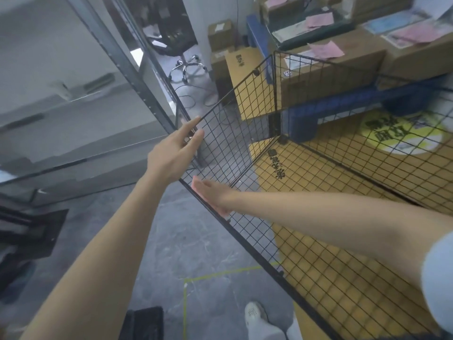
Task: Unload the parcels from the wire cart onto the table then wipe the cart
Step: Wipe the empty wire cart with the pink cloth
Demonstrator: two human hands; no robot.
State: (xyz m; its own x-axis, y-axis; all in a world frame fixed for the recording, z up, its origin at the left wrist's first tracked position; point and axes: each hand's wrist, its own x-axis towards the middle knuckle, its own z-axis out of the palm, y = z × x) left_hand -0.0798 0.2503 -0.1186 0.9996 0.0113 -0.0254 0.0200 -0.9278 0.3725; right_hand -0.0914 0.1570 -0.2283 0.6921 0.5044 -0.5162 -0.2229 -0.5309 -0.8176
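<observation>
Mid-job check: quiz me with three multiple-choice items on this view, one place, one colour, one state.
1. Where is the left hand? A on the office chair; B at the wire cart's top rim; C on a box.
2. What colour is the cart's mesh? A black; B white; C red.
3. How is the right hand? A fisted; B gripping a cloth; C flat, fingers straight.
Answers: B, its fingers touch the panel's upper corner; A, the wires are black; C, it rests flat on the rim, holding nothing.
</observation>
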